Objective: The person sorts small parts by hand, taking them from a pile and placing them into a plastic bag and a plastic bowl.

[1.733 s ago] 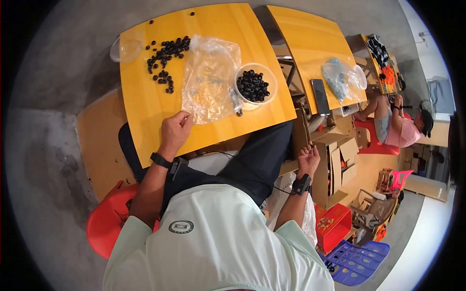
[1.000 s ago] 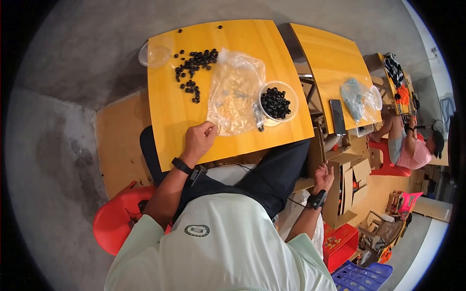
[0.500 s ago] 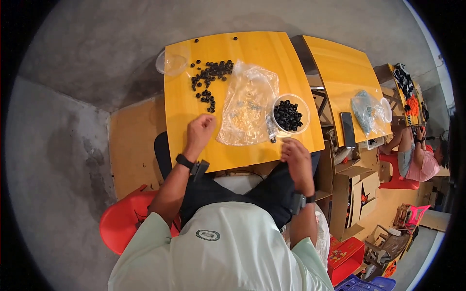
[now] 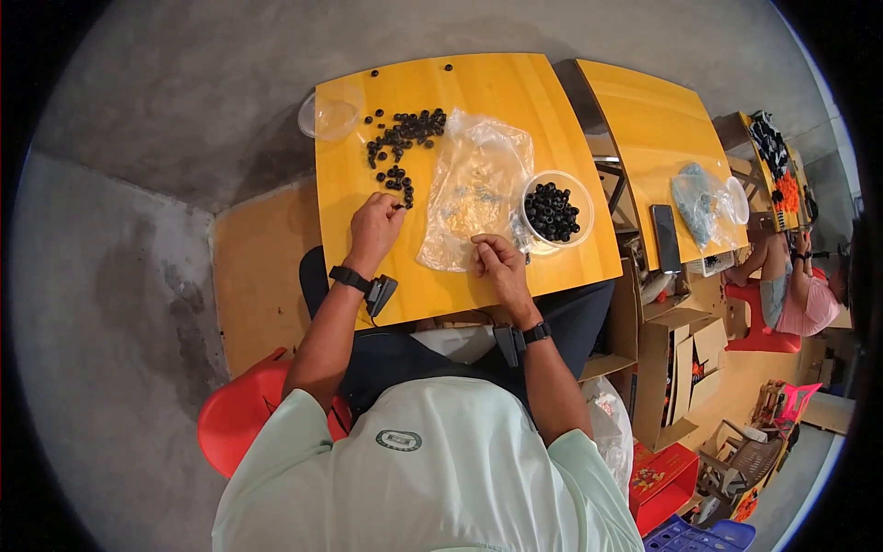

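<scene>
Small black ring-like parts (image 4: pixel 402 133) lie scattered on the yellow table, trailing down toward my left hand (image 4: pixel 374 230). Its fingers are closed in a pinch at the lowest of these parts; whether one is between the fingertips is too small to tell. A crumpled clear plastic bag (image 4: pixel 469 184) lies flat in the middle. Over its lower right edge is my right hand (image 4: pixel 501 267), thumb and fingers pressed together, what they hold hidden. Right of the bag stands a round clear tub (image 4: pixel 586 227) with many of the same black parts in it.
A clear round lid (image 4: pixel 337 117) overhangs the table's far left edge. On a second yellow table (image 4: pixel 635 101) at the right are a phone (image 4: pixel 664 237) and a plastic bag (image 4: pixel 694 198). Cardboard boxes (image 4: pixel 676 377) and a seated person (image 4: pixel 805 294) are further right. A red chair (image 4: pixel 230 419) stands at left.
My right hand has moved left from below the tub to the bag's lower edge. My left hand has moved slightly up to the lowest black parts, fingers pinching.
</scene>
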A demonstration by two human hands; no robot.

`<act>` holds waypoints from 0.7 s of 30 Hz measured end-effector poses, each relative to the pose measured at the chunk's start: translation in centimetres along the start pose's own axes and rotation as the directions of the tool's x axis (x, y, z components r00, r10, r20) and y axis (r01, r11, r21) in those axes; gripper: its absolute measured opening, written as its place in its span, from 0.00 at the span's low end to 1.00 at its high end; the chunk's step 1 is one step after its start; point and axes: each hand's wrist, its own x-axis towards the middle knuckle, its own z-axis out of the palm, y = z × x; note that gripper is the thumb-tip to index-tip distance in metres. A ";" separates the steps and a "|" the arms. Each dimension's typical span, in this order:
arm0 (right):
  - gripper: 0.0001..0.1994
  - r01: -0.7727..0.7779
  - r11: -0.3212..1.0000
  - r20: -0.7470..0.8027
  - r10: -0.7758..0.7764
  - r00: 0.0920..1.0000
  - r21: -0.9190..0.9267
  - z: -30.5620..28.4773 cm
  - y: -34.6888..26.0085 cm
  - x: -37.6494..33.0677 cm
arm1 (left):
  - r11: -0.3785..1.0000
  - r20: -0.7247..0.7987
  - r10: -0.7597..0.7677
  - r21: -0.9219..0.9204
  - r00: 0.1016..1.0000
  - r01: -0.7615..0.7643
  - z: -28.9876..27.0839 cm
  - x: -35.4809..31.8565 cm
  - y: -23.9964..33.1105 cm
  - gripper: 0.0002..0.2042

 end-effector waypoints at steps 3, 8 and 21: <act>0.09 0.023 1.000 0.008 -0.023 1.000 -0.007 -0.1 0.1 0.1 | 0.994 0.011 -0.049 -0.098 0.999 0.050 -0.1 0.2 -0.3 0.07; 0.08 0.036 0.999 0.019 -0.036 0.999 -0.013 -0.1 0.1 -0.1 | 0.960 0.051 -0.155 -0.228 0.987 0.162 -0.6 1.0 0.5 0.05; 0.09 0.056 0.998 0.000 -0.056 0.998 0.025 -0.3 0.4 0.0 | 0.978 0.041 0.209 0.007 0.977 -0.210 -0.8 0.9 0.2 0.08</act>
